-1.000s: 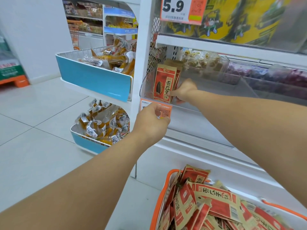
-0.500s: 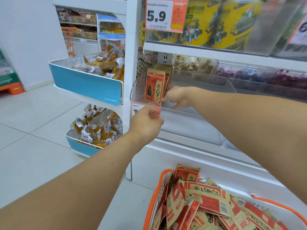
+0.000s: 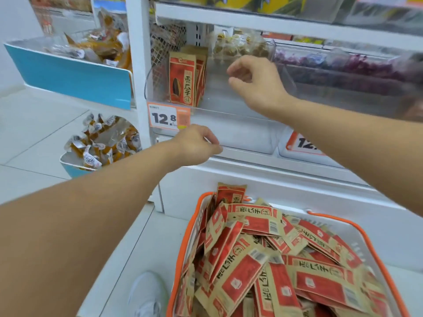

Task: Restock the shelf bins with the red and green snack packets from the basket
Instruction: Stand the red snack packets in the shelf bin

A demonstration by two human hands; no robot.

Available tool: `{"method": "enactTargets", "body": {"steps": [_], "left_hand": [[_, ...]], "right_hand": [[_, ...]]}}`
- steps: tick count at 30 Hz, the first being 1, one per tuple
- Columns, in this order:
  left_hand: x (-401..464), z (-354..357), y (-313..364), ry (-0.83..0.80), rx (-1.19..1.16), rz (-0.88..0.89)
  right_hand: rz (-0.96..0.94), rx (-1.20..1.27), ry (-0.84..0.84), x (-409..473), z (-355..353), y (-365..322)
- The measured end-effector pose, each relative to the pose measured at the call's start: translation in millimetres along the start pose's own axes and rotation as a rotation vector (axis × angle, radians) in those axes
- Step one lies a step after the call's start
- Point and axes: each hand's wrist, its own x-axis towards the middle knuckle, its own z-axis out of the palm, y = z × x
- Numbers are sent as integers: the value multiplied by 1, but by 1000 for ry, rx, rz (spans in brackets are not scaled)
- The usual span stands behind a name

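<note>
Head view: a few red snack packets (image 3: 182, 81) stand upright at the left end of the clear shelf bin (image 3: 242, 136), and many more lie heaped in the orange-rimmed basket (image 3: 183, 243) on the floor below. The right hand (image 3: 256, 84) hangs above the bin just right of the upright packets, fingers loosely curled, apart, gripping nothing. The left hand (image 3: 196, 145) sits at the bin's front lip below the 12.8 price tag (image 3: 169, 117), fingers curled with tips near the lip; whether they pinch it, cannot tell.
</note>
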Motion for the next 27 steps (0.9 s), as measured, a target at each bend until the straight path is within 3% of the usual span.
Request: {"method": "enactTargets", "body": {"steps": [3,7,10,13,18,27], "left_hand": [[-8,22,9,-368,215,-24],[-15,49,23,-628,465,-57],[-17,67,33,-686,531,-49],[-17,81,41,-702,615,-23],[-15,86,45,-723,747,-33],[-2,74,33,-707,746,-104]], "right_hand": [[-141,-35,-114,-84,-34,7],[100,-246,-763,-178,-55,56],[282,-343,-1005,-231,-60,93],[346,-399,-1041,-243,-65,118],[363,-339,-947,-233,-52,133],[325,-286,-945,-232,9,125]]}}
